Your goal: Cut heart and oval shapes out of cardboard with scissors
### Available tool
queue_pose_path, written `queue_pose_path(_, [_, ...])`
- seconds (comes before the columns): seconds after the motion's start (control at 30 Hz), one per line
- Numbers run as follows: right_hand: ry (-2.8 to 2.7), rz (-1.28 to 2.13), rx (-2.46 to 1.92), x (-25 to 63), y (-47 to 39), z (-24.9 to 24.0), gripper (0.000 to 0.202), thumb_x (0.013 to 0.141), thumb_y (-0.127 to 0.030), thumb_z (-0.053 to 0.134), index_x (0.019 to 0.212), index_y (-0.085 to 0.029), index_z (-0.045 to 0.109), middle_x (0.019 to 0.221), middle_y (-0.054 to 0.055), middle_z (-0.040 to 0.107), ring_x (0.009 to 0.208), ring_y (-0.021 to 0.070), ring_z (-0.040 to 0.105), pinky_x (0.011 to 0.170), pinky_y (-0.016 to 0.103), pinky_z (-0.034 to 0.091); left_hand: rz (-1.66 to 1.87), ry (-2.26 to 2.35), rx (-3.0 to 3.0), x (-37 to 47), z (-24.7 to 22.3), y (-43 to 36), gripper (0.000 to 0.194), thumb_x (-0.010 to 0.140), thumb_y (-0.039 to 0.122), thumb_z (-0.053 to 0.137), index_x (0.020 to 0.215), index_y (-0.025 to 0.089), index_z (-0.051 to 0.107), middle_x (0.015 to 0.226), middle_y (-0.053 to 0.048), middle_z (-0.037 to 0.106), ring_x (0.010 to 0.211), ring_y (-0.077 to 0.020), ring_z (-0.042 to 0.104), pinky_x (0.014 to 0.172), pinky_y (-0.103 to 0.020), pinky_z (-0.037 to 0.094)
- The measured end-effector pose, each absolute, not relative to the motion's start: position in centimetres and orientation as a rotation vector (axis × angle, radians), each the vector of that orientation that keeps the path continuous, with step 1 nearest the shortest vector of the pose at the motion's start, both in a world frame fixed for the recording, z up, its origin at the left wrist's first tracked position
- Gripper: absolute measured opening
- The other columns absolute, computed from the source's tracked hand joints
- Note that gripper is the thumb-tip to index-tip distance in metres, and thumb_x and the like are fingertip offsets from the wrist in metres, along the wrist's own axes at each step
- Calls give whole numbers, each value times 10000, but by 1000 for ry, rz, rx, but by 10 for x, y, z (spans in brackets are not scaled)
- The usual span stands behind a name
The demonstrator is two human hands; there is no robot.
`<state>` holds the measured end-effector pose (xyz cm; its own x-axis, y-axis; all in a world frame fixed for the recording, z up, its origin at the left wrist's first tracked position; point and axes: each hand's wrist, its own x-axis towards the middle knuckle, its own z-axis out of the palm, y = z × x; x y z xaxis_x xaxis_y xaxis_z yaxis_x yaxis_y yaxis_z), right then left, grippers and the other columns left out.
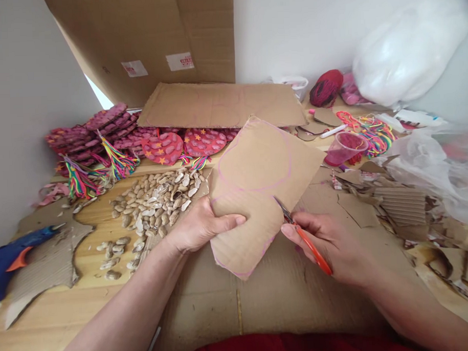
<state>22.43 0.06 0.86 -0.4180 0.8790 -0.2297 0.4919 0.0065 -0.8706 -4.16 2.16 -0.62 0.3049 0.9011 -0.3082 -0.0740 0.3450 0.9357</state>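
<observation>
My left hand (199, 225) grips a piece of brown cardboard (252, 167) by its left edge, thumb on top and fingers hidden beneath. Pink outlines are drawn on the cardboard, a large round one on the upper part and curved lines on the lower part. My right hand (324, 244) is closed round the orange handles of a pair of scissors (307, 244). Their blades lie at the right side of the cardboard, in a cut where its edge curves inward along the pink line.
Peanut shells (158, 203) are heaped left of centre. A blue glue gun (20, 254) lies at far left. Decorated red pieces with tassels (102, 134) are stacked behind. Cardboard scraps (404, 205), a pink cup (344, 148) and plastic bags (437, 163) crowd the right.
</observation>
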Motion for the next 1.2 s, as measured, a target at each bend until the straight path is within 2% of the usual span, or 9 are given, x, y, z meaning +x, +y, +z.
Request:
queue_pose_path(0.17, [-1990, 1247, -1474, 222, 3, 15, 486, 919, -544, 572, 605, -216, 400, 588, -42, 353, 556, 118, 361, 508, 262, 269, 855, 982, 926, -37, -15, 22, 430, 722, 307, 859, 1099, 142, 733, 1099, -113, 780, 955, -247, 746, 840, -327, 597])
queue_pose_path(0.33, [-2016, 1249, -1459, 220, 2, 10, 481, 922, -539, 576, 617, -219, 388, 579, -50, 351, 546, 113, 357, 499, 256, 260, 1076, 1023, 834, -31, -15, 21, 579, 699, 344, 870, 1203, 140, 670, 1135, -133, 766, 1067, -317, 721, 911, -397, 589])
queue_pose_path(0.6, [-1933, 1403, -1435, 217, -1, 11, 481, 914, -570, 585, 615, -222, 443, 527, -38, 479, 495, 124, 448, 485, 268, 291, 980, 1128, 990, -39, -9, 23, 580, 693, 336, 874, 1201, 164, 653, 1151, -108, 760, 1080, -311, 713, 898, -392, 597])
queue_pose_path(0.9, [-2000, 1378, -1404, 218, -3, 10, 519, 977, -588, 479, 615, -225, 404, 493, -49, 451, 465, 108, 415, 470, 273, 260, 986, 1103, 988, -40, -10, 24, 555, 691, 325, 872, 1176, 146, 672, 1161, -124, 757, 1100, -332, 706, 918, -419, 596])
queue_pose_path(1.2, [-2055, 1271, -1429, 216, -2, 15, 523, 947, -606, 515, 599, -229, 413, 484, -43, 458, 466, 115, 417, 474, 276, 263, 974, 1088, 1062, -40, -4, 26, 567, 695, 351, 865, 1188, 148, 672, 1193, -121, 746, 1111, -321, 698, 920, -401, 589])
